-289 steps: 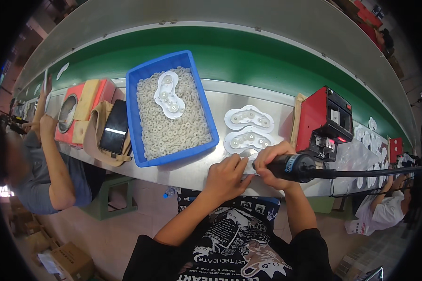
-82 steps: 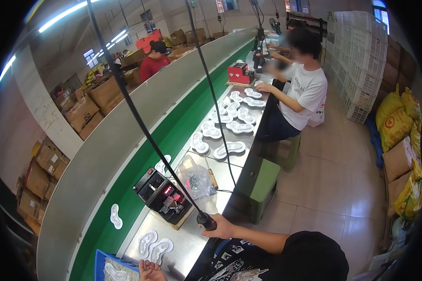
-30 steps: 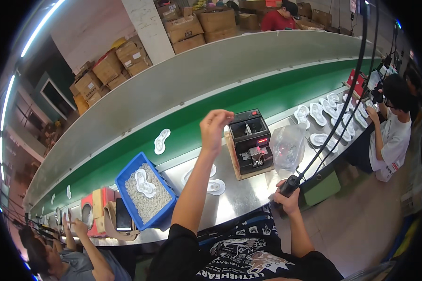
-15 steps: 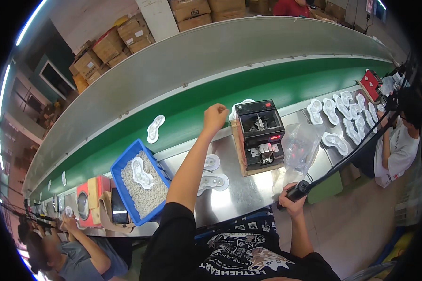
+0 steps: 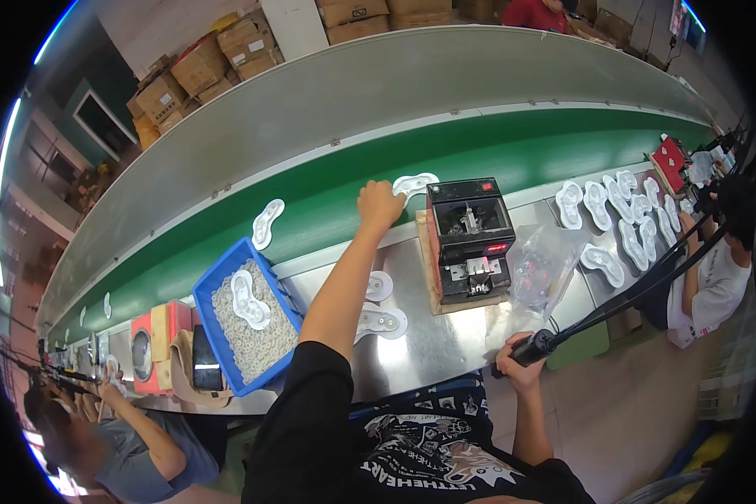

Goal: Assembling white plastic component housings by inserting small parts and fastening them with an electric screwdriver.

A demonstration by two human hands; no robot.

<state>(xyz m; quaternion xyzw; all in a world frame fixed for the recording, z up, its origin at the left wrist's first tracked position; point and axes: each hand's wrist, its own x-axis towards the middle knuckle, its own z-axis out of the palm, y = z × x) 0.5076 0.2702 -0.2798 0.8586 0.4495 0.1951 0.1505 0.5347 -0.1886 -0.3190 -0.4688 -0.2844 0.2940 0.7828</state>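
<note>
My left hand (image 5: 380,206) reaches over the green conveyor belt (image 5: 336,196), its fingers closed at the near end of a white, hourglass-shaped plastic part (image 5: 415,181). The fingertips are mostly hidden behind the knuckles. Lower right, my right hand (image 5: 519,363) is wrapped round a black cylindrical handle (image 5: 534,346), from which dark rods run up to the right. Between the hands stands a black bench machine (image 5: 470,239) with a red-lit display. Left of it, similar white parts (image 5: 380,321) lie on the metal table, partly behind my left forearm.
A blue bin (image 5: 281,290) of small pale rings holds one white part (image 5: 249,301). Another part (image 5: 267,224) lies on the belt. A clear plastic bag (image 5: 546,265) sits beside the machine; several white parts (image 5: 595,206) lie further right. One person works at each side.
My left hand now meets the white part, which shows farther left, out from behind the machine. The other part on the belt has shifted left. My right hand keeps its hold.
</note>
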